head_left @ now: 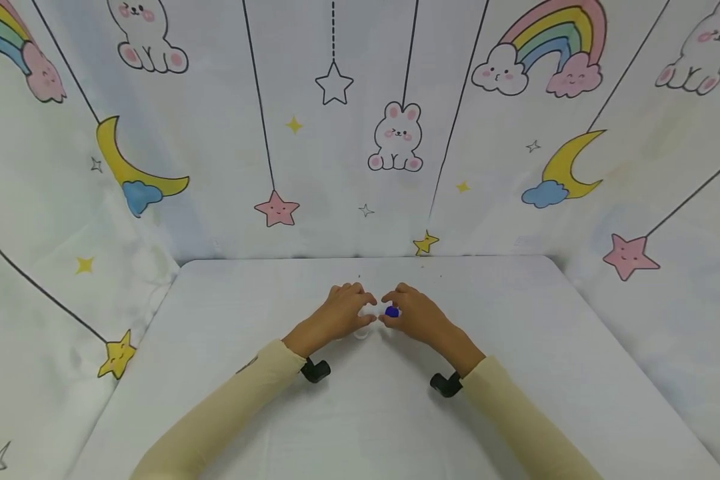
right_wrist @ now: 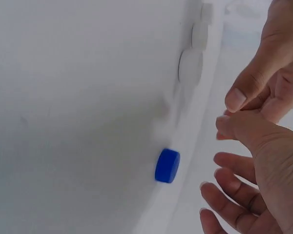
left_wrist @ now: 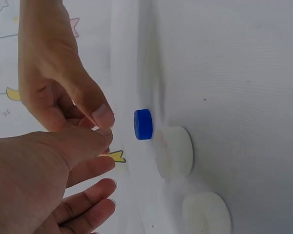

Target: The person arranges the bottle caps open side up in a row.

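Both hands hover close together over the white table, fingertips facing each other. My left hand [head_left: 340, 308] has its thumb and fingers apart in a loose curve, with a small white round piece [head_left: 369, 310] visible in the gap. My right hand [head_left: 417, 313] curves the same way, and a small blue cap [head_left: 392, 311] shows between its thumb and fingers. In the left wrist view the blue cap [left_wrist: 143, 124] stands on the table beside a white round piece [left_wrist: 175, 152]. The thumb tips overlap in both wrist views. Nothing held shows in either hand.
Another white round piece [left_wrist: 207, 214] lies beside the first. White pieces [right_wrist: 190, 66] line up past the blue cap in the right wrist view. The white table [head_left: 372, 413] ends at a backdrop [head_left: 336, 167] printed with rabbits, stars and moons. Each wrist wears a black camera [head_left: 316, 371].
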A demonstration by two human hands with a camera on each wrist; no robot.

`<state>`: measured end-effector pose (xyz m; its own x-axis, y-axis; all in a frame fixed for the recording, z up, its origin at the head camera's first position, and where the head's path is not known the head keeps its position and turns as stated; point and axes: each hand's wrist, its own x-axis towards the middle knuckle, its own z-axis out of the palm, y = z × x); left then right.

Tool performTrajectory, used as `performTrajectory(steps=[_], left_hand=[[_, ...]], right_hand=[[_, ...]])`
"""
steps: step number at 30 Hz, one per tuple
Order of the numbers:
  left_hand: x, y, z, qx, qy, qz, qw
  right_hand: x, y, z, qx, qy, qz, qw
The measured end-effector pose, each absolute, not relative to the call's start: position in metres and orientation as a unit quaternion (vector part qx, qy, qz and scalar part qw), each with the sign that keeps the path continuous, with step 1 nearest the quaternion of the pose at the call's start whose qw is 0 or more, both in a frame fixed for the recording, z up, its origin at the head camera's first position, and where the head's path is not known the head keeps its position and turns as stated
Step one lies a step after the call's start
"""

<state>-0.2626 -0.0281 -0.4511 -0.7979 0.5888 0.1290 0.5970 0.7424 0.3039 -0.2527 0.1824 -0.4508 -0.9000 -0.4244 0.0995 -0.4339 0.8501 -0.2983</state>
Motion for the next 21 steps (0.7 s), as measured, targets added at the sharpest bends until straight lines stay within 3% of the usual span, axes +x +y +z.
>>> performTrajectory(steps=[21], left_hand=[[-0.288, 0.016, -0.458, -0.302, -0.948, -0.093, -0.028]], right_hand=[[-0.27, 0.205, -0.465, 0.186, -0.966, 0.173, -0.043]])
